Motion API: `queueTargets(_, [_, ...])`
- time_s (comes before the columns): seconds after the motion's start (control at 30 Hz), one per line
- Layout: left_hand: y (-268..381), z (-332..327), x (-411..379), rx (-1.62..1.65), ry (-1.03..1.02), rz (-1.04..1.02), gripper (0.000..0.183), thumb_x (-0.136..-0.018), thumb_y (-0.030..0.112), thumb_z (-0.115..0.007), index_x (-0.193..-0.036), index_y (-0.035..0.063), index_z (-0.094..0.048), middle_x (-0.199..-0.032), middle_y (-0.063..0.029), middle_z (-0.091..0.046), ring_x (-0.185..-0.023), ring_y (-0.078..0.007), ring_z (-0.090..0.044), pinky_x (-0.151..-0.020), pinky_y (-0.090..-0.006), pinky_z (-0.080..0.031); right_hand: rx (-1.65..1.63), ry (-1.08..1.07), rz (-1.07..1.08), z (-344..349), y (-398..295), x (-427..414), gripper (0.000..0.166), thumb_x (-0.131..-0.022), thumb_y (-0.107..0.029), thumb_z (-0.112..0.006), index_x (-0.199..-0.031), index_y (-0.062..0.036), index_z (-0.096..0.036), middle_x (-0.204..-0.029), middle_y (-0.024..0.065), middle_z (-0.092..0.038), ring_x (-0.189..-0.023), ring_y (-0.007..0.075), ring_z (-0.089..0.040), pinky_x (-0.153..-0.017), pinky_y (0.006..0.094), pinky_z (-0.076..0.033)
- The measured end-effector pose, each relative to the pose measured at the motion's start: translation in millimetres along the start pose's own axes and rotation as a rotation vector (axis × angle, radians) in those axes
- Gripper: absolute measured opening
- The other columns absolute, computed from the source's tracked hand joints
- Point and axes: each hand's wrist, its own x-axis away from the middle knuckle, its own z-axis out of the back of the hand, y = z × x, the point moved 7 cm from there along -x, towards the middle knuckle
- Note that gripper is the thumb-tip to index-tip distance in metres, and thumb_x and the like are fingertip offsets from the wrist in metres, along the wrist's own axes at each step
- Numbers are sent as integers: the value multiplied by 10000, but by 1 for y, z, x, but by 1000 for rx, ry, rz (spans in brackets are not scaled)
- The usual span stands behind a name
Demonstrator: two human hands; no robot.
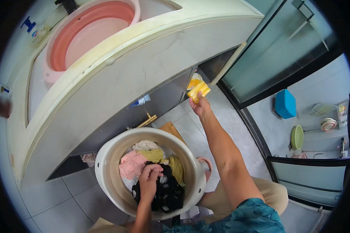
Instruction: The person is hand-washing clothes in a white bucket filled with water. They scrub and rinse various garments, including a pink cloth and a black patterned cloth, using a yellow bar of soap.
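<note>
My right hand (200, 104) is stretched out past the basin and holds a yellow, translucent bar (199, 91), which looks like laundry soap, beside the cabinet opening. Below me stands a round white plastic basin (105, 182) with wet clothes in it. My left hand (149, 180) is over the basin, its fingers curled at the black patterned garment (167, 193); whether they grip the cloth cannot be told. Next to that garment lie a pink cloth (131, 164), an olive-yellow cloth (178, 169) and an off-white cloth (145, 145).
Ahead is a curved vanity counter (110, 59) with a pink basin (58, 55) in its sink. A brass-coloured tap or handle (148, 121) is near the white basin's rim. At right stand a framed glass door (280, 49) and a blue container (285, 104).
</note>
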Motion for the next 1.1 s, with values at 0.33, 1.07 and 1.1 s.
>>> queueTargets(0.33, [-17, 3, -14, 74, -79, 113, 163, -967, 144, -560, -1068, 40, -634, -883, -47, -673, -699, -95, -587, -634, -223, -437, -130, 7, 39, -28, -8, -94, 293, -1021, -183, -438, -1288, -62, -452, -1159, 110, -586, -931, 246, -626, -707, 330, -585])
queueTargets(1.07, [7, -14, 137, -756, 219, -229, 594, -763, 344, -760, -1187, -2, -526, -1044, -186, -566, -927, -346, -584, -781, -434, -494, 502, -485, -13, -64, -38, 226, 182, -962, -76, -438, -902, -51, -608, -736, 31, -630, -618, 100, -589, -544, 234, -501])
queueTargets(1.1, [2, -22, 143, -942, 216, -232, 671, -745, 359, -767, -1242, 7, -486, -1120, -214, -524, -992, -403, -555, -801, -469, -492, 632, -471, 14, -70, -19, 262, 170, -958, -92, -458, -931, -42, -618, -750, 34, -640, -622, 100, -590, -544, 234, -502])
